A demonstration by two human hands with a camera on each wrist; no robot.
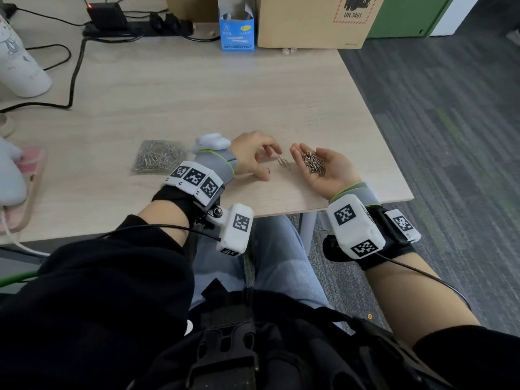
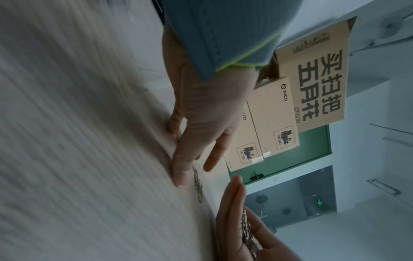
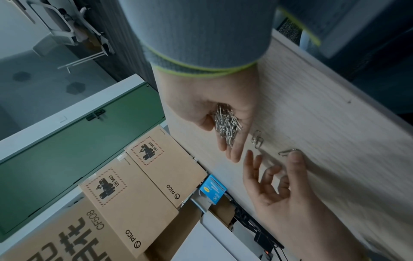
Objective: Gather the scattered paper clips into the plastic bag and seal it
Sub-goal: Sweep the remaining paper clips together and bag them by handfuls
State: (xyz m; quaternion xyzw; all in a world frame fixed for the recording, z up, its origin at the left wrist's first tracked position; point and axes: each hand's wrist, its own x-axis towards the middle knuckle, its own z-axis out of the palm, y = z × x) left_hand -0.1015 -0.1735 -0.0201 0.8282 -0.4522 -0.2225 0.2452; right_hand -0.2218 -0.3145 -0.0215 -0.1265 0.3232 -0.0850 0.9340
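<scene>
My right hand [image 1: 308, 153] lies palm up on the table near its front edge, fingers fairly straight, carrying a heap of silver paper clips [image 1: 313, 163] [image 3: 226, 123]. Just left of it my left hand [image 1: 270, 164] hovers low with loosely curled fingers and holds nothing. Its thumb [image 3: 295, 159] touches the table beside a single clip [image 3: 288, 151]. A couple of joined clips [image 1: 283, 162] [image 2: 198, 185] lie between the two hands. The clear plastic bag [image 1: 159, 159], with many clips in it, lies flat to the left of my left wrist.
At the back stand a blue carton [image 1: 236, 29] and a cardboard box [image 1: 312, 21]. A power strip [image 1: 135, 26] with cables and a white bottle [image 1: 17, 60] are at the back left. The table's right edge [image 1: 374, 114] drops to carpet.
</scene>
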